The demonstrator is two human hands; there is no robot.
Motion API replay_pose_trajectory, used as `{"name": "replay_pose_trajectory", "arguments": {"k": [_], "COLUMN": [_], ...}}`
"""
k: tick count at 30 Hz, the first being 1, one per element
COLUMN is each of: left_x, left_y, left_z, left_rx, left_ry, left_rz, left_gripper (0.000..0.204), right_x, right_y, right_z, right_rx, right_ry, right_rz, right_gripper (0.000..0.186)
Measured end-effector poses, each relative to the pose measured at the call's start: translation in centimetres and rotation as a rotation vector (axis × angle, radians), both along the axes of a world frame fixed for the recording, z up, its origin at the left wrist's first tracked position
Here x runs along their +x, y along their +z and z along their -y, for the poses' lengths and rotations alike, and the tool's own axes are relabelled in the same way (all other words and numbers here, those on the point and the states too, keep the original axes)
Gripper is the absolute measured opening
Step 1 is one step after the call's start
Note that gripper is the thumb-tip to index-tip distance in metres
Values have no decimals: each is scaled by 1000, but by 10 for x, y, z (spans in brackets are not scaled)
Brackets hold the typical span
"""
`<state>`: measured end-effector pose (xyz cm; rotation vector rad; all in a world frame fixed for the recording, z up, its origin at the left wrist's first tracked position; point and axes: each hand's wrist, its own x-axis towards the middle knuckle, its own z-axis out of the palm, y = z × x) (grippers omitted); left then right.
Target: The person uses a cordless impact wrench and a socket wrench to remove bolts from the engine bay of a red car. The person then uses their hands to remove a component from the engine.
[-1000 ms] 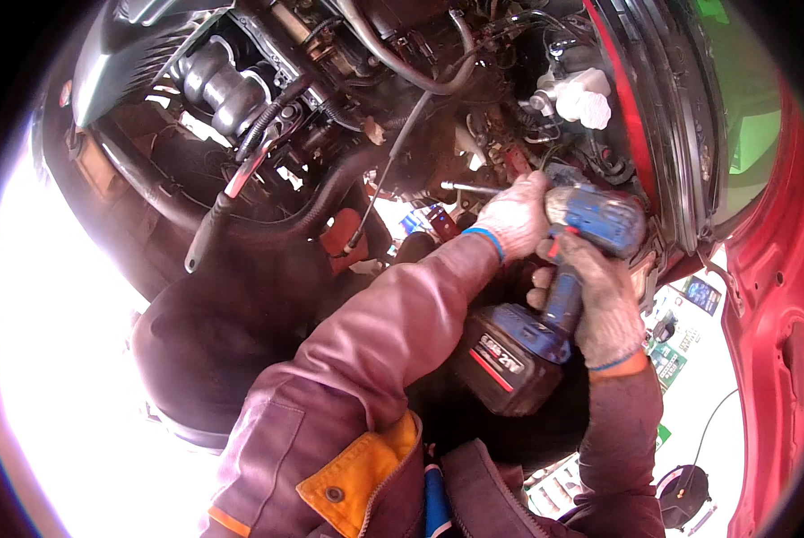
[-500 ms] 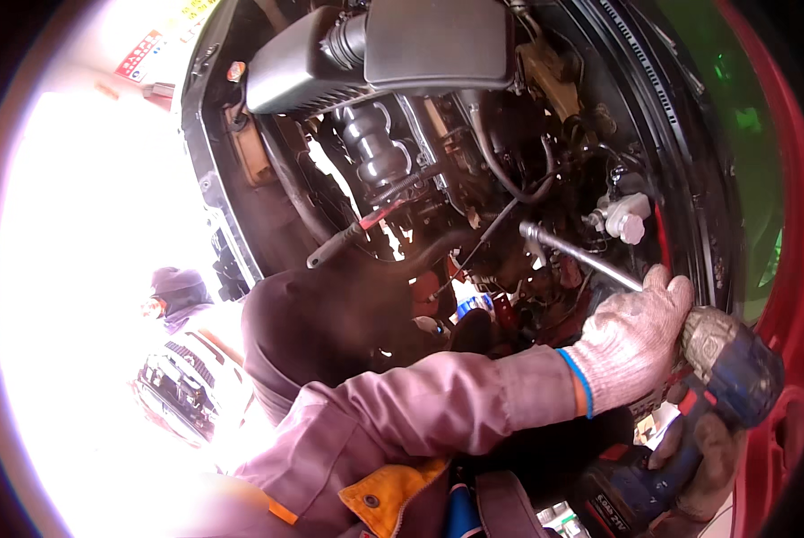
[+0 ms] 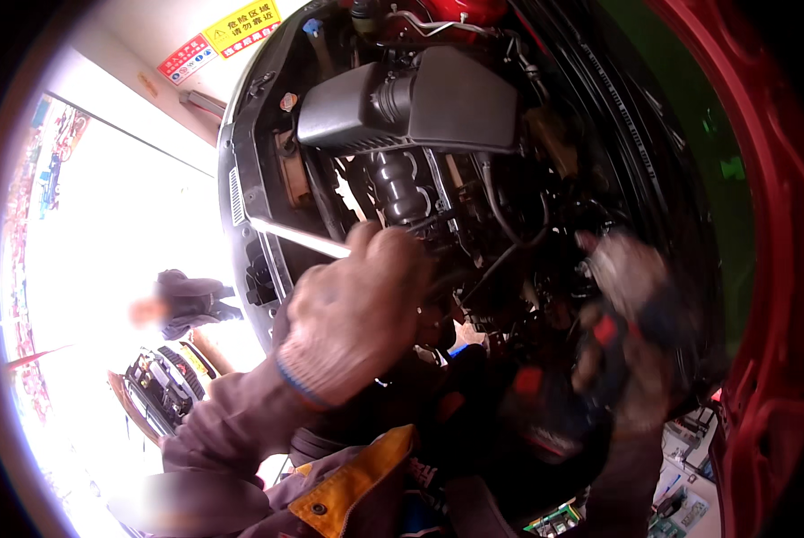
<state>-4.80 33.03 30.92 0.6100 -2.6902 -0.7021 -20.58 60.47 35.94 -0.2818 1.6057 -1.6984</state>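
Two gloved hands work over the engine bay (image 3: pixel 268 117). The left hand (image 3: pixel 353 314) is clenched around a long metal extension bar (image 3: pixel 296 238) near the bay's left edge; the right hand (image 3: pixel 639 359), blurred, grips a blue power driver (image 3: pixel 622 345) toward the right edge, below the grey air box (image 3: pixel 411 103).

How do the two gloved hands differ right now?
The left hand is sharp and raised, closed on a shiny metal rod; the right hand is motion-blurred, lower, wrapped around a blue power tool. Both wear pale knit gloves over the engine bay.
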Motion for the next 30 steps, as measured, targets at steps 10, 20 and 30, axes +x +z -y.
{"name": "replay_pose_trajectory", "arguments": {"k": [10, 20, 30], "left_x": [149, 170, 161], "left_y": [-5, -24, -44], "left_z": [16, 19, 26], "left_rx": [-25, 78, 196], "left_ry": [-62, -84, -179], "left_rz": [-88, -108, -200], "left_gripper": [37, 38, 36], "right_x": [-33, 37, 45], "right_y": [-260, -316, -318], "right_z": [184, 335, 291], "right_rx": [-567, -628, -68], "right_ry": [-373, -430, -329], "right_rz": [781, 845, 675], "right_gripper": [36, 26, 26]}}
